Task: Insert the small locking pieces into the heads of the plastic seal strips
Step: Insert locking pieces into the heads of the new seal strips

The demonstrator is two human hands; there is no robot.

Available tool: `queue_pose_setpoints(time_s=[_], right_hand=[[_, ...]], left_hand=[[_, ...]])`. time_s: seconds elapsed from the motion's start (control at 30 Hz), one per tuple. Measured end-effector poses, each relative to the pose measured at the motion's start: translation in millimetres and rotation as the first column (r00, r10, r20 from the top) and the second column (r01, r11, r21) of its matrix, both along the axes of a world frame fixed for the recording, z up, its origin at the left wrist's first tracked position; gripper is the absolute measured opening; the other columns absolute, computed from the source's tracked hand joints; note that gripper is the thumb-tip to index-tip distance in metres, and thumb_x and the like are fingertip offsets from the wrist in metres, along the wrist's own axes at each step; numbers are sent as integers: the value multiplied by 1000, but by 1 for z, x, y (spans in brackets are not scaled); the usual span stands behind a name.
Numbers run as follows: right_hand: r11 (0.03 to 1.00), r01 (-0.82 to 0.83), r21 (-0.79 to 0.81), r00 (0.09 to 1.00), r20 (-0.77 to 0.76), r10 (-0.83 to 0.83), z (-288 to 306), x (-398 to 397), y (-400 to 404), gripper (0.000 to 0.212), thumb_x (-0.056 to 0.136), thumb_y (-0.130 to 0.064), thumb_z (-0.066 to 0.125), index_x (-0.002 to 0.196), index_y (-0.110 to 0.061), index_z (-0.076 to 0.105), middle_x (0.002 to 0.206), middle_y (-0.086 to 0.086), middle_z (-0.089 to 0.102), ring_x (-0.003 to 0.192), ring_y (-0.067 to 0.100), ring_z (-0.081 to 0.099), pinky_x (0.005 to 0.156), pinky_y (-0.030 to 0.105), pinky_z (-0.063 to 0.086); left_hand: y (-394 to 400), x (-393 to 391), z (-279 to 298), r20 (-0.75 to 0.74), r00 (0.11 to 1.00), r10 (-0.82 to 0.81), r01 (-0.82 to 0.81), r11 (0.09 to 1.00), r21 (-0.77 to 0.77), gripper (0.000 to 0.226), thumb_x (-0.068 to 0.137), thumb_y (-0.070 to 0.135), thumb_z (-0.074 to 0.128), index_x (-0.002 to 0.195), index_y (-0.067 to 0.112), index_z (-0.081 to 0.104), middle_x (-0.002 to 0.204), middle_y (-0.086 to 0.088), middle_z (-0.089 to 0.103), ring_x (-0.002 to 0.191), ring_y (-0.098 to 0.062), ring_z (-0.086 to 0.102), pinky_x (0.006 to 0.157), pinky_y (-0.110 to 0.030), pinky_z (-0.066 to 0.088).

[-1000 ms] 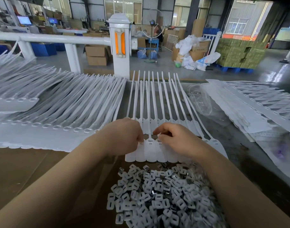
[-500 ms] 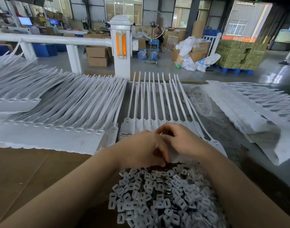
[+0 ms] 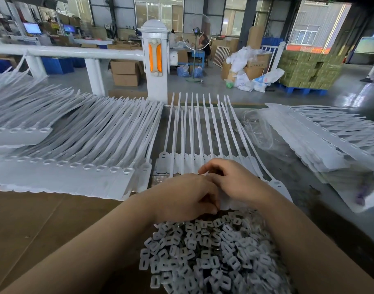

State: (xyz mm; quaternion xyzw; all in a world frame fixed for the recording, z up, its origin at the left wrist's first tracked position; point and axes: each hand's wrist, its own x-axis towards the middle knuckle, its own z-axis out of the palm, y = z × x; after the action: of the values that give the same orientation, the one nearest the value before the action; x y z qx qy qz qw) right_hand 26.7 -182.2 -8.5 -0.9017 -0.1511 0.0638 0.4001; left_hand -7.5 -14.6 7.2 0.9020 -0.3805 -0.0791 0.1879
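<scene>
Locking pieces [image 3: 205, 257] lie heaped nearest on the bench [image 3: 43, 225], just under both hands. Left hand [image 3: 181, 198], which was at the strip heads a second ago, now curls at the heap's far edge; what it holds is hidden. Right hand [image 3: 234, 181] still pinches the heads of the seal strips [image 3: 194, 132], which fan away behind.

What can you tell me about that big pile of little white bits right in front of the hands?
The pile of locking pieces is a loose heap of small, flat, rounded white squares, each with a slot through its middle. They look like plastic, with a few shiny metal bits among them. They lie jumbled on the brown cardboard, between the person's forearms. The left hand rests at the heap's far edge.
</scene>
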Motion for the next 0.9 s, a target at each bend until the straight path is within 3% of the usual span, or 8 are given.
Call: queue_pose_setpoints(time_s=[0.13,0.3,0.43,0.57,0.73,0.9], right_hand=[[999,5,36,1000,-29,-4,2,-2,0,16,99,-18,54,104,-26,66,90,-8,70,80,7,68,76,31,56],[999,-10,32,1000,-19,11,3,-1,-2,19,99,-16,52,108,-25,65,91,-4,70,88,12,67,88,39,55],[1000,-4,25,1000,-13,4,3,0,-2,19,99,-16,53,111,-25,66,93,-5,68,88,8,64,88,35,54],[1000,2,20,999,-34,-2,2,1,-2,18,100,-19,53,110,-28,66,103,-8,68,96,6,64,91,34,54],[1000,16,23,1000,-18,-15,2,0,-3,17,100,-20,55,107,-28,68,98,-12,65,96,5,62,95,35,52],[1000,8,14,1000,-8,-8,2,1,-2,17,100,-20,55,106,-28,69,94,-10,65,92,8,63,92,37,53]], left_hand=[[1,2,2,-120,989,88,-102,988,-119,20,95,19,57,84,36,56,87,13,62,77,4,55,71,-14,43],[11,7,5,-333,924,190,-286,920,-269,14,96,10,54,89,19,63,80,2,70,67,1,61,62,-13,47],[15,10,4,-313,929,197,-274,935,-224,14,93,14,59,87,25,65,75,11,67,68,2,61,68,-15,48],[12,6,6,-271,958,93,-148,970,-192,13,86,21,71,87,33,72,81,20,67,76,6,61,69,-7,43],[3,-1,1,-148,989,23,-42,991,-130,18,83,21,74,97,32,76,86,23,64,80,11,58,73,0,37],[2,-1,1,-123,992,1,-16,992,-124,8,85,24,72,90,30,74,89,19,68,81,9,60,74,-3,40]])
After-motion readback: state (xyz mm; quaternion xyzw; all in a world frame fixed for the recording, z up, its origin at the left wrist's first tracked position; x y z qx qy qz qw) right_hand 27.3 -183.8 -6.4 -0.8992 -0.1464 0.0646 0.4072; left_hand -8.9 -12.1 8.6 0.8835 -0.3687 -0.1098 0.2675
